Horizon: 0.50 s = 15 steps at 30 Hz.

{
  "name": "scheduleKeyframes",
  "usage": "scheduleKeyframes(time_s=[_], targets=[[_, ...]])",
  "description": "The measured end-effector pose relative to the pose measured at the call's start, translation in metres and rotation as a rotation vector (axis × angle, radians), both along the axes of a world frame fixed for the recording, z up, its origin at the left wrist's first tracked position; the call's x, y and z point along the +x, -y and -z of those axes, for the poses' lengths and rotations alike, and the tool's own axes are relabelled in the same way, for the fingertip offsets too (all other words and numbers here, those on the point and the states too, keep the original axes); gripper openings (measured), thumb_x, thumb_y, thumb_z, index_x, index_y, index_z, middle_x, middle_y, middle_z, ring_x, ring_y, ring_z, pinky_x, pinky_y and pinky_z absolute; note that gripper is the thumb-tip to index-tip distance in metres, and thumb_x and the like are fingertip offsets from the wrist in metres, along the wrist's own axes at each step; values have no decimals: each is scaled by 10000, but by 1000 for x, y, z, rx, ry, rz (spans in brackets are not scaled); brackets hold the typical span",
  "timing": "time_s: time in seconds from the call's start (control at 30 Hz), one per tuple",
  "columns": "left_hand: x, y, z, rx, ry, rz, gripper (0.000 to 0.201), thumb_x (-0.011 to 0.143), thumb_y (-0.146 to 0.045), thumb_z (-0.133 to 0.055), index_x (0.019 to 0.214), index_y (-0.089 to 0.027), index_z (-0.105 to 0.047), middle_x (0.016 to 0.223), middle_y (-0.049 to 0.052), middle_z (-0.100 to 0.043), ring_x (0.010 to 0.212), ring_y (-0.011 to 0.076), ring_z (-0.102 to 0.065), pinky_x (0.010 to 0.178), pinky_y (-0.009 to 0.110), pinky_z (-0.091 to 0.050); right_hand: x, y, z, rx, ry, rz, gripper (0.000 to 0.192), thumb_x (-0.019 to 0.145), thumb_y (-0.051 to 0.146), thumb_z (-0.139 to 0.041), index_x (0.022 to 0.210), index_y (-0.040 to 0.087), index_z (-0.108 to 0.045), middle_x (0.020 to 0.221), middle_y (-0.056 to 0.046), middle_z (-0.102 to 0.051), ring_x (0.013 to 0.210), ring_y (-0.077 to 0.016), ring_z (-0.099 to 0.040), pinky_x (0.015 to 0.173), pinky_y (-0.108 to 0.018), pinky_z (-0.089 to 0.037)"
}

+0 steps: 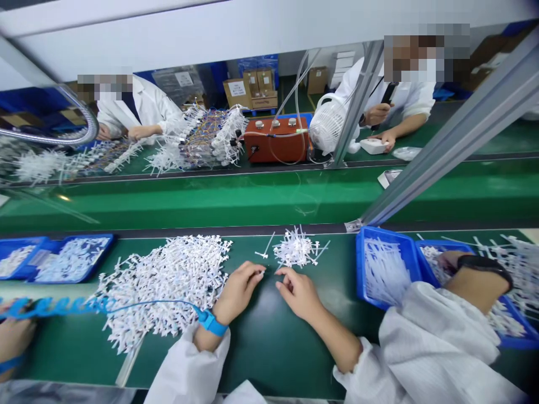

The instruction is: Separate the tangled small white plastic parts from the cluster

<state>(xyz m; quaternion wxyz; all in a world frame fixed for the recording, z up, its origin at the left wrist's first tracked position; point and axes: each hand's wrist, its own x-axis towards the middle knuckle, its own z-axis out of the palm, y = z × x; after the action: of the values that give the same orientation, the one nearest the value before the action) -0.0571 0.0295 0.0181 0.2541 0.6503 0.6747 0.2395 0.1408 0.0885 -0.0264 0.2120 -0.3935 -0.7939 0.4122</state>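
Observation:
My left hand (239,289), with a blue wrist strap (213,322) and coiled cord, is closed in a pinch. A small white plastic piece (263,273) shows at its fingertips. Across a small gap, my right hand (300,293) has thumb and index finger apart, and I see nothing clearly held. Just beyond it lies a small pile of white parts with thin translucent stems (296,248). A few loose stemmed pieces (264,253) rest beside that pile. To the left of my left hand spreads a large heap of small white plastic parts (168,280).
Blue trays (110,241) of white parts stand at left; a blue bin (361,269) of translucent strips is at right. A co-worker's hand (475,275) reaches into neighbouring bins. Another hand (17,334) is far left. A metal post (421,163) slants across the right; two people sit opposite.

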Motion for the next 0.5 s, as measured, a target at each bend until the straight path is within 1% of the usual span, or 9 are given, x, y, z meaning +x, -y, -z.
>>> scheduleKeyframes(time_s=[0.07, 0.1, 0.17, 0.23, 0.3, 0.4, 0.5], targets=[[9, 3, 1, 58, 237, -117, 265, 982, -331, -392, 1170, -229, -548, 939, 27, -606, 847, 155, -585, 795, 286, -470, 0, 1, -1, -20, -74, 3, 224, 876, 275, -550, 1085, 216, -603, 690, 37, -612, 620, -106, -563, 614, -198, -370], [15, 4, 2, 71, 319, -166, 255, 979, -343, -399, 1156, -221, -536, 907, 18, -602, 811, 147, -583, 767, 276, -477, 1, 1, -2, -31, -116, -2, 211, 880, 284, -548, 1070, 210, -603, 691, 34, -610, 615, -104, -560, 615, -196, -380], [26, 5, 6, 85, 420, -232, 207, 961, -360, -437, 1051, -206, -540, 852, 6, -599, 765, 138, -577, 724, 260, -479, 1, 1, -4, -50, -192, -17, 188, 895, 305, -534, 1035, 200, -603, 689, 28, -609, 599, -100, -552, 608, -194, -394], [35, 4, 12, 100, 454, -266, 185, 944, -368, -471, 976, -199, -539, 839, 3, -602, 763, 135, -575, 716, 251, -476, 2, 1, -6, -53, -240, -19, 179, 911, 326, -520, 989, 192, -607, 674, 24, -605, 583, -98, -543, 599, -194, -399], [41, 2, 18, 111, 453, -281, 189, 935, -375, -485, 958, -198, -547, 847, 4, -611, 769, 133, -578, 720, 248, -476, 3, 0, -7, -45, -263, -7, 177, 918, 332, -515, 938, 187, -614, 650, 24, -598, 571, -95, -536, 597, -194, -401], [42, 0, 25, 93, 434, -281, 210, 924, -394, -498, 940, -196, -565, 841, 10, -630, 763, 138, -590, 715, 250, -484, 2, -1, -5, -35, -266, 11, 171, 912, 321, -520, 900, 185, -624, 635, 25, -596, 559, -91, -532, 589, -193, -398], [38, 1, 27, 83, 394, -256, 208, 908, -397, -520, 911, -198, -581, 842, 20, -644, 781, 154, -610, 729, 271, -500, -4, 1, -1, -18, -215, 32, 156, 899, 300, -532, 903, 186, -638, 627, 27, -599, 554, -89, -531, 579, -194, -395]])
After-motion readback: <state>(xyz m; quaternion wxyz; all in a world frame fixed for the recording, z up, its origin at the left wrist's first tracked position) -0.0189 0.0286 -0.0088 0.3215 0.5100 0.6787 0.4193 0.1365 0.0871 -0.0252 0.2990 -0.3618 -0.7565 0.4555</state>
